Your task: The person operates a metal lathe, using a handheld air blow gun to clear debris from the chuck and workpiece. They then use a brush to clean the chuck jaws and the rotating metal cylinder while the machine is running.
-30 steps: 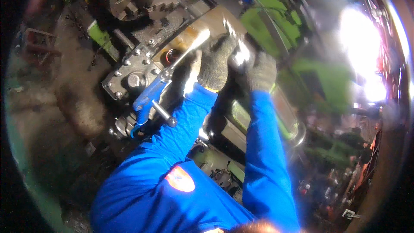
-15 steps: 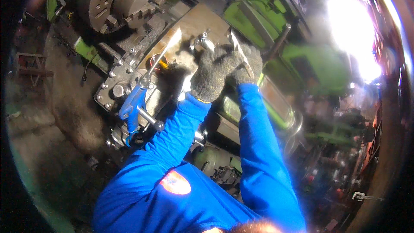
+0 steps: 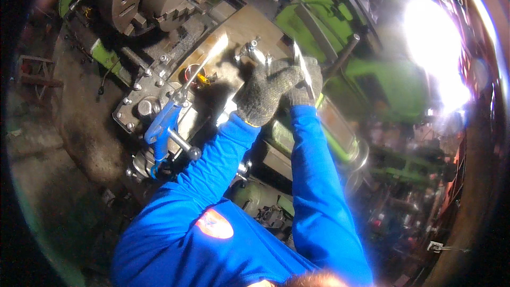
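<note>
1. A long, shiny metal strip lies along the right hand, with its thin tip poking out past the fingers.
2. The left hand is bent, and its fingertips come right up to the strip's side.
3. I cannot tell if the fingers of each hand are gripping the strip tightly or just touching it.
4. A small metal part sits just past the left fingers.
5. A blue tool is off to the left of them.
</note>
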Demonstrator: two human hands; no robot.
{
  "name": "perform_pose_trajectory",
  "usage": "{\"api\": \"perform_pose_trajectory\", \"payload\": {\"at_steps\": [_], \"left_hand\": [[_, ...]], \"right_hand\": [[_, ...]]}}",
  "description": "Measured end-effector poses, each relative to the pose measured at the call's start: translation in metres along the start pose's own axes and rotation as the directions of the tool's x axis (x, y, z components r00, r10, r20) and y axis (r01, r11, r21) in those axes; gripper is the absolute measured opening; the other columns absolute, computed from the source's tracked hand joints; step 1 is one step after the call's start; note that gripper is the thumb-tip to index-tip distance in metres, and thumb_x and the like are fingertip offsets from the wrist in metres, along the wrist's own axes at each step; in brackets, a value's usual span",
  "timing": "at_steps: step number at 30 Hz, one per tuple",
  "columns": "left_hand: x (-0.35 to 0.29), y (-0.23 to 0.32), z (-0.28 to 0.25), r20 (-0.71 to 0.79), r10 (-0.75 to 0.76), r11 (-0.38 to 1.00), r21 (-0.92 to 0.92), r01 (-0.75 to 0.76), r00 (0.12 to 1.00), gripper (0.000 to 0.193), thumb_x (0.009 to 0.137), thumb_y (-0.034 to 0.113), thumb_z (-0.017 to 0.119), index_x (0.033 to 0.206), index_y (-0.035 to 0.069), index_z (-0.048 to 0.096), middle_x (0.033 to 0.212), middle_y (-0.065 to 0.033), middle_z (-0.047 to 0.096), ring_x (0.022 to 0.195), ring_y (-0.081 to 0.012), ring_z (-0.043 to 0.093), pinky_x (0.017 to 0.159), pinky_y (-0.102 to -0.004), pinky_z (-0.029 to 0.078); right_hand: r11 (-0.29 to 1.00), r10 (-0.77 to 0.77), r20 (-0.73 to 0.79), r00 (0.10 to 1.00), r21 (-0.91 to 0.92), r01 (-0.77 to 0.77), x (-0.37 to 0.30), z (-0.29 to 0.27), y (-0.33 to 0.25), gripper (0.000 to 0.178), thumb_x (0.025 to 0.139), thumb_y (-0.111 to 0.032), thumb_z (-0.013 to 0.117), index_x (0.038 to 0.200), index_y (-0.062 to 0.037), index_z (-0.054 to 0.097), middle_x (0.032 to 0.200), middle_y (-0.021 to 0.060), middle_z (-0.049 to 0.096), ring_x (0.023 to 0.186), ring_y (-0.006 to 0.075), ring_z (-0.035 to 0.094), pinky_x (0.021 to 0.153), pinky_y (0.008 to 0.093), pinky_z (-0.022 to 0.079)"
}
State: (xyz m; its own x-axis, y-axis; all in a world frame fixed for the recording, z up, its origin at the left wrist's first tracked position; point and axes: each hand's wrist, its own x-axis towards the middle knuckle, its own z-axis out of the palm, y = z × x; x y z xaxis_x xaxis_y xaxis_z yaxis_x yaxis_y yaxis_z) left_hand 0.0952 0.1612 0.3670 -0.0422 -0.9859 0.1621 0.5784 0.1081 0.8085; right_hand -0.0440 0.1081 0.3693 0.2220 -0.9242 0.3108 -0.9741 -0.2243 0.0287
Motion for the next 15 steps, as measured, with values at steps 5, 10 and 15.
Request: {"api": "perform_pose_trajectory", "payload": {"at_steps": [5, 10, 15], "left_hand": [[-0.002, 0.006, -0.003, 0.067, 0.1, 0.984, 0.141, -0.109, 0.993, 0.021, 0.099, 0.012, 0.064, 0.116, 0.002, 0.07, 0.121, -0.009, 0.069, 0.109, -0.0177, 0.064, 0.095, -0.0325, 0.053], [0.001, -0.005, 0.001, 0.023, -0.064, 0.992, -0.111, 0.066, 0.998, 0.024, 0.097, 0.012, 0.066, 0.119, 0.003, 0.068, 0.109, -0.0048, 0.069, 0.104, -0.0159, 0.063, 0.095, -0.03, 0.05], [0.001, -0.053, -0.017, 0.048, 0.145, 0.981, 0.125, -0.15, 0.988, 0.023, 0.098, 0.015, 0.068, 0.119, 0.005, 0.063, 0.106, -0.0044, 0.068, 0.104, -0.015, 0.063, 0.092, -0.0317, 0.052]], "right_hand": [[0.997, -0.07, -0.153, 0.986, 0.025, 0.074, -0.003, 0.011, 0.01, 0.032, 0.084, -0.036, 0.068, 0.112, -0.0222, 0.074, 0.1, 0.0091, 0.071, 0.095, 0.0345, 0.064, 0.081, 0.0487, 0.051], [0.995, -0.01, -0.118, 0.993, -0.099, -0.001, -0.008, 0.031, 0.021, 0.027, 0.088, -0.038, 0.065, 0.105, -0.018, 0.071, 0.097, 0.0118, 0.065, 0.097, 0.0351, 0.062, 0.081, 0.0497, 0.049], [0.996, -0.026, -0.123, 0.992, -0.086, 0.016, -0.012, 0.048, 0.039, 0.03, 0.09, -0.039, 0.064, 0.097, -0.0106, 0.07, 0.098, 0.0147, 0.065, 0.098, 0.0374, 0.061, 0.083, 0.0505, 0.048]]}}
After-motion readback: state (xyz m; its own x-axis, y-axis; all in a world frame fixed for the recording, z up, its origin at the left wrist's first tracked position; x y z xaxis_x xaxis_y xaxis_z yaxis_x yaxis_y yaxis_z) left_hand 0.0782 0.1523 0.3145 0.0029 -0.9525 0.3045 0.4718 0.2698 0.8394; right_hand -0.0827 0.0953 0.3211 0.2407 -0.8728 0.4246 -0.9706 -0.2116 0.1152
